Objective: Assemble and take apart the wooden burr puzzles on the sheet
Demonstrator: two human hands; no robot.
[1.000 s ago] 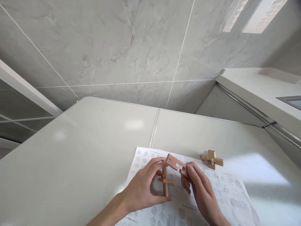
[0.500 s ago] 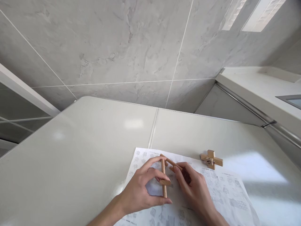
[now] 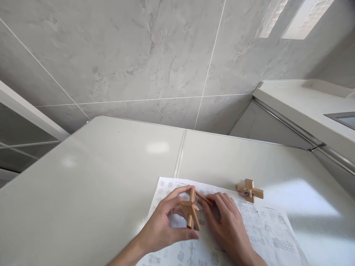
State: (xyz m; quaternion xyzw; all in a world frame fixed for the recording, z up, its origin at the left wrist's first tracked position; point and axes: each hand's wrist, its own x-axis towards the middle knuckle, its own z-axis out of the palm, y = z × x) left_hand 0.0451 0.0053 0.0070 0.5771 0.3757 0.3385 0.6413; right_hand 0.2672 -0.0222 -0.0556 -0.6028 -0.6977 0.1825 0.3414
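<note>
My left hand (image 3: 163, 221) is closed around wooden puzzle pieces above the printed sheet. A light wooden rod (image 3: 192, 194) passes through a flat wooden plate (image 3: 188, 207), its lower end showing near my thumb. My right hand (image 3: 224, 218) pinches a slim flat wooden piece (image 3: 203, 197) beside them. The far end of that slim piece meets the rod near my left index fingertip; whether they are joined I cannot tell. My right fingers hide its near end. Both hands are over the white instruction sheet (image 3: 273, 231), which carries small printed diagrams.
An interlocked wooden cross puzzle (image 3: 249, 191) with a dark mark stands at the sheet's upper right edge. The glossy white table (image 3: 111, 177) has a seam down its middle. Behind it rises a grey tiled wall (image 3: 116, 51); a white ledge (image 3: 305, 107) is at the right.
My left hand has tilted the rod and plate, so the plate's broad face now shows. My right hand has shifted slightly left, its fingers lower on the slim piece.
</note>
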